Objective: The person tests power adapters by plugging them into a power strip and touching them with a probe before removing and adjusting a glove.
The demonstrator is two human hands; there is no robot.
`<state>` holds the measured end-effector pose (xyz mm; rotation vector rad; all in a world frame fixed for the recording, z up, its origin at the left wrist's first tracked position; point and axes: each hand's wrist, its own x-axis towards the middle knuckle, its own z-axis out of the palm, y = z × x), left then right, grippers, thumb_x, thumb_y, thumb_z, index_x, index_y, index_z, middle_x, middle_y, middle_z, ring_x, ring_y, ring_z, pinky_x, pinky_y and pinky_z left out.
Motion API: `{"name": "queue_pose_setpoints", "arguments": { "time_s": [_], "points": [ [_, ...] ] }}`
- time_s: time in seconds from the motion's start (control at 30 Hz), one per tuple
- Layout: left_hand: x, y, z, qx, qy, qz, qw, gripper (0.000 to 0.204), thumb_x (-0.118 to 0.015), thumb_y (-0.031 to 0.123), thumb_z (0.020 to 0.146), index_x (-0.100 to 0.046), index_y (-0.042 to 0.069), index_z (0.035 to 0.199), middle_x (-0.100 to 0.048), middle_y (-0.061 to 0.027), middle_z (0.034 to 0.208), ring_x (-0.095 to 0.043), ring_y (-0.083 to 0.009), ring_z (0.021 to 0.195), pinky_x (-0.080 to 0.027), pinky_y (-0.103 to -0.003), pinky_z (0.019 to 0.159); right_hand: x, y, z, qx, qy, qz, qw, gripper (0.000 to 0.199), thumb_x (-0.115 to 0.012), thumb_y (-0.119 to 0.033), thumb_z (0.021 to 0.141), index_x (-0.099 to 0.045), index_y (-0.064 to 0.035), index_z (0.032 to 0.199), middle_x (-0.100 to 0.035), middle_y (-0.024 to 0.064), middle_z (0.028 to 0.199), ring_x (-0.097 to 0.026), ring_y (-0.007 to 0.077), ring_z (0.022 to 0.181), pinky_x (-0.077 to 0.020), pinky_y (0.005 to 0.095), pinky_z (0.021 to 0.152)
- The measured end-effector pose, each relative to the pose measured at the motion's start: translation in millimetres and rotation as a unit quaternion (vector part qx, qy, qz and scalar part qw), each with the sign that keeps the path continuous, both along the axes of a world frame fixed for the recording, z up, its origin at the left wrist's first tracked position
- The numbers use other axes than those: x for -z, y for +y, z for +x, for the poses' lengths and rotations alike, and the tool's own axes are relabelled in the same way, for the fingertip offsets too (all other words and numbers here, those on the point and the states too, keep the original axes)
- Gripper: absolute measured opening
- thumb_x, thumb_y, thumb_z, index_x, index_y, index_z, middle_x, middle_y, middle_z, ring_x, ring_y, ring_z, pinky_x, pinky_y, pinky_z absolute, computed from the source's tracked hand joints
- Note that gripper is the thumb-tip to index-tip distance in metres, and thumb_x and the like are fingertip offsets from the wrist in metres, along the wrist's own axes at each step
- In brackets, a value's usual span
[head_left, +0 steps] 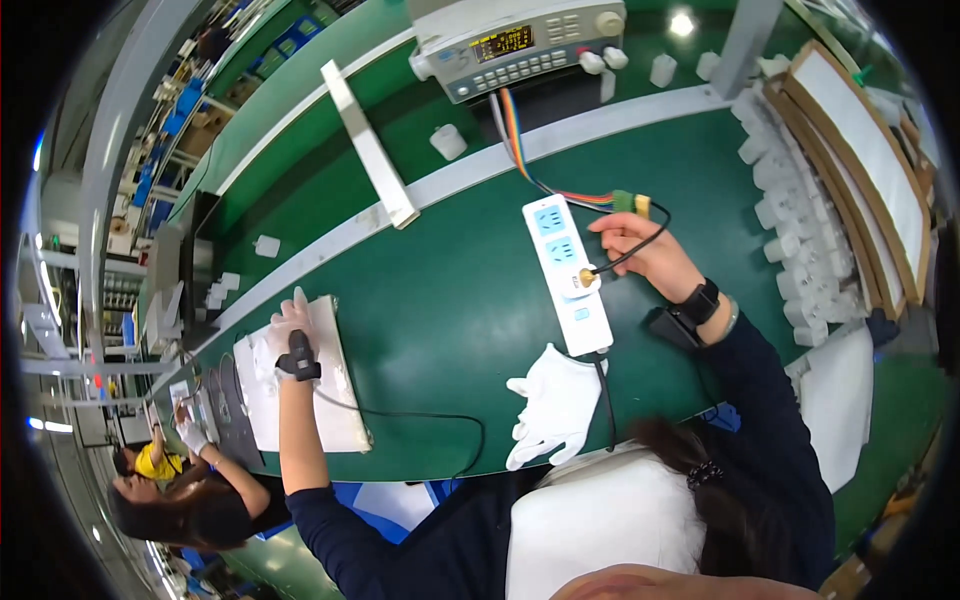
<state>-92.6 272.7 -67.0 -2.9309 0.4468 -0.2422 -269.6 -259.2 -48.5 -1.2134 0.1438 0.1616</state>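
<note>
My right hand (640, 250), bare and with a black watch at the wrist, pinches a thin black lead (640, 243). The lead's brass-coloured tip (586, 273) rests on a white power strip (552, 222) lying on the green table (450, 290). My left hand (283, 332) wears a white glove with a small black device (298, 358) strapped on its back. It lies flat, fingers spread, on a white flat board (340, 400) at the left. A black cable (420, 415) runs from that device across the table.
A loose white glove (550, 405) lies by the strip's near end. A grey test instrument (520, 45) with a rainbow ribbon cable (520, 150) stands at the back. Rows of white adapters (790, 220) and framed trays (870, 160) line the right. A co-worker (190, 480) sits at lower left.
</note>
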Motion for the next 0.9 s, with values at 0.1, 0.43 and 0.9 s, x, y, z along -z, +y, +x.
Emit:
{"name": "queue_pose_setpoints", "arguments": {
  "time_s": [0.1, 0.43, 0.9],
  "points": [
    [-52, -62, -20, 0.077, 0.085, -0.212, 0.971, 0.044, -0.06, 0.006, 0.08, -0.049, 0.004, 0.123, -0.058, -0.0164, 0.111, -0.058, -0.0284, 0.102, -0.045, -0.038, 0.088, 2, -1, -2, -0.011, 0.001, -0.01, 1.0, 0.025, -0.054, -0.015, 0.09, -0.06, -0.0028, 0.112, -0.051, -0.0034, 0.079, -0.048, 0.0064, 0.067, -0.0408, 0.0198, 0.061],
    [-45, -321, -42, 0.285, 0.389, -0.635, 0.604, 0.051, -0.053, 0.001, 0.088, -0.039, 0.003, 0.137, -0.05, -0.0104, 0.133, -0.047, -0.0205, 0.122, -0.034, -0.031, 0.104, -2, 1, 1, -0.061, -0.031, -0.006, 0.998, 0.026, -0.056, -0.016, 0.09, -0.059, -0.0021, 0.111, -0.051, -0.0051, 0.077, -0.047, 0.0053, 0.067, -0.0406, 0.0195, 0.063],
    [-48, -331, -64, 0.404, 0.194, -0.457, 0.768, 0.048, -0.056, -0.002, 0.084, -0.047, 0.004, 0.131, -0.054, -0.0147, 0.128, -0.054, -0.0265, 0.117, -0.04, -0.031, 0.098, -5, -3, -2, -0.073, -0.038, 0.011, 0.997, 0.027, -0.056, -0.018, 0.089, -0.059, -0.0022, 0.11, -0.048, -0.0061, 0.076, -0.047, 0.005, 0.067, -0.0392, 0.0197, 0.063]
  ]
}}
